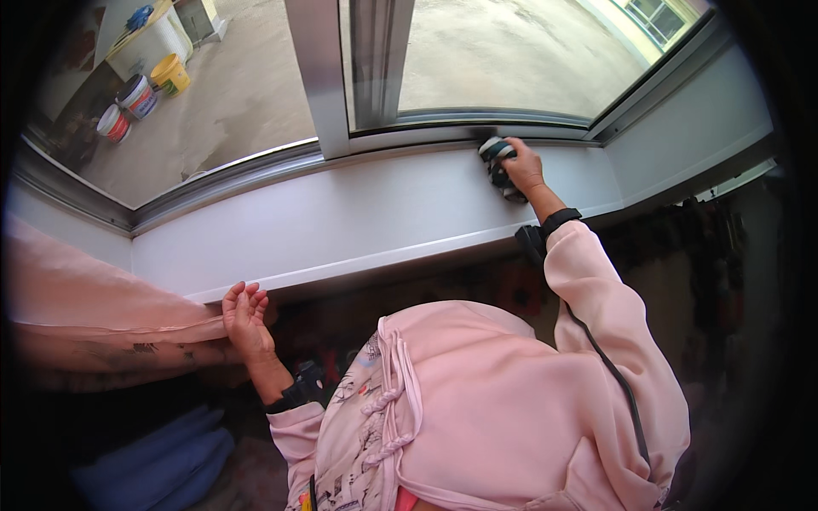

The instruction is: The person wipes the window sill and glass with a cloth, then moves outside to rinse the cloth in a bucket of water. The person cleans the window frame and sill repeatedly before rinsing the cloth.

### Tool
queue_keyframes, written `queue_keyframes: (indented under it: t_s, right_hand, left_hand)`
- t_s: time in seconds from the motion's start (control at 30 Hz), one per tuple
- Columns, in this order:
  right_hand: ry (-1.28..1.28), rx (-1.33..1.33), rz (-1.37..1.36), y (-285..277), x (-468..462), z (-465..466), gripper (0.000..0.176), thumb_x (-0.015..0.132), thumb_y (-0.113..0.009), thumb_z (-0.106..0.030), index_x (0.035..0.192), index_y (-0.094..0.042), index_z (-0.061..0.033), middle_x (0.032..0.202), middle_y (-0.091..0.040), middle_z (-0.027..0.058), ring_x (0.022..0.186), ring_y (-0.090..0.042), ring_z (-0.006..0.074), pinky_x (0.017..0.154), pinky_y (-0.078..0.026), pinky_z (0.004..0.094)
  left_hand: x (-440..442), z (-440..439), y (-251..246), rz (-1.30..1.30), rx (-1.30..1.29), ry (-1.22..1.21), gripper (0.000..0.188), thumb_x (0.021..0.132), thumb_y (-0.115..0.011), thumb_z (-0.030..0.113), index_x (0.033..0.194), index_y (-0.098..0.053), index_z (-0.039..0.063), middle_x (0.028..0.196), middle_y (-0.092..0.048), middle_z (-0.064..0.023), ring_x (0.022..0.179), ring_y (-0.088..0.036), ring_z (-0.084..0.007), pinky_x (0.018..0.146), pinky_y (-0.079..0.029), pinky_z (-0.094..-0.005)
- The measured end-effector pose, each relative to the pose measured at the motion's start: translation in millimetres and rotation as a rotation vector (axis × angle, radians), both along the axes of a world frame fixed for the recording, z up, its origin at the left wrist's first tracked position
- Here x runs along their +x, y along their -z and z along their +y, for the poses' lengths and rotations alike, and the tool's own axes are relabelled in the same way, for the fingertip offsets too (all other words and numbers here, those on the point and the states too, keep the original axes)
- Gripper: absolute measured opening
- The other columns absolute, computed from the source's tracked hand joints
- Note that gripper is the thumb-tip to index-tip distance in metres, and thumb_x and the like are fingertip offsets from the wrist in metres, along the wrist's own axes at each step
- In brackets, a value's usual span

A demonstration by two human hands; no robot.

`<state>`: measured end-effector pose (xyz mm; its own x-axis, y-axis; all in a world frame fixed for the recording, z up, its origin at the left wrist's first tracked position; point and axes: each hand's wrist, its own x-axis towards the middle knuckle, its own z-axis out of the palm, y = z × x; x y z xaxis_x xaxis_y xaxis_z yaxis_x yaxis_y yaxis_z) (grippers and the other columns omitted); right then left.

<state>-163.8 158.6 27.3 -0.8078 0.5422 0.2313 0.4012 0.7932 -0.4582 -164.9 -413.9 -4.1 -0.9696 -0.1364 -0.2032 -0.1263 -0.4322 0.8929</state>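
Observation:
My right hand [525, 167] grips a bunched dark-green, black and white cloth [497, 161]. The cloth is pressed near the back of the white windowsill [358, 204], against the lower rail of the sliding window's metal frame [434, 138]. At the sill's front edge, my left hand [247, 319] is turned palm up with loosely curled fingers. No object shows in its palm. A pink curtain [96, 294] reaches the outer side of that hand, and the contact behind it is hidden.
A window track [236, 190] runs along the sill's back. Outside stand a yellow bucket [170, 75] and two white-and-red buckets, one dark-lidded [137, 97] and one smaller [114, 124]. Blue fabric [160, 453] lies low at left. Dark, unclear items sit below the sill.

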Motion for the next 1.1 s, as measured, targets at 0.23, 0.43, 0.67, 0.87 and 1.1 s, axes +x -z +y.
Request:
queue_keyframes:
  t_s: [0.23, 0.43, 0.67, 0.87, 1.1]
  right_hand:
    - [0.318, 0.554, 0.402, -30.7, 16.9, 41.6, 0.048, 0.070, -0.074, -0.028, 0.114, -0.060, -0.0177, 0.109, -0.060, 0.0098, 0.097, -0.057, 0.0336, 0.084, -0.048, 0.0419]
    - [0.089, -0.330, 0.087, -4.5, 24.7, 43.2, 0.075, 0.075, -0.071, -0.047, 0.135, -0.045, -0.0102, 0.123, -0.056, 0.0216, 0.112, -0.055, 0.0369, 0.093, -0.044, 0.0416]
    - [-0.012, 0.166, -0.190, 27.9, -1.2, -43.3, 0.068, 0.071, -0.072, -0.046, 0.132, -0.049, -0.0265, 0.143, -0.030, 0.0195, 0.128, -0.028, 0.0449, 0.096, -0.027, 0.0678]
    - [-0.665, 0.148, -0.083, 25.4, -22.6, -176.7, 0.054, 0.078, -0.066, -0.038, 0.129, -0.052, -0.0249, 0.145, -0.032, 0.0193, 0.132, -0.027, 0.0468, 0.099, -0.024, 0.0672]
    - [-0.972, 0.330, 0.098, 14.0, -79.9, -248.9, 0.027, 0.079, -0.060, -0.021, 0.106, -0.063, -0.0195, 0.128, -0.047, 0.0130, 0.110, -0.045, 0.0361, 0.081, -0.040, 0.0551]
  left_hand:
    - [6.5, 4.4, -8.0, -0.036, -0.040, -0.100, 0.018, 0.094, -0.053, 0.013, 0.111, -0.054, 0.004, 0.098, -0.064, -0.0120, 0.082, -0.063, -0.0183, 0.076, -0.051, -0.0285]
    - [12.1, 34.0, -26.1, 0.047, -0.065, -0.058, 0.017, 0.094, -0.054, 0.012, 0.109, -0.055, 0.003, 0.097, -0.064, -0.0120, 0.082, -0.063, -0.0179, 0.076, -0.051, -0.0281]
    - [14.8, 83.1, -37.1, 0.027, -0.072, 0.030, 0.016, 0.094, -0.053, 0.009, 0.108, -0.056, 0.003, 0.098, -0.064, -0.0117, 0.082, -0.063, -0.0177, 0.075, -0.052, -0.0282]
    - [13.2, 112.0, -46.5, 0.016, -0.135, 0.107, 0.015, 0.093, -0.052, 0.006, 0.107, -0.056, 0.003, 0.097, -0.064, -0.0110, 0.081, -0.062, -0.0168, 0.075, -0.051, -0.0281]
    - [27.2, 152.9, -51.2, 0.090, -0.189, 0.195, 0.013, 0.093, -0.050, 0.004, 0.104, -0.056, 0.000, 0.095, -0.064, -0.0100, 0.080, -0.060, -0.0146, 0.075, -0.049, -0.0261]
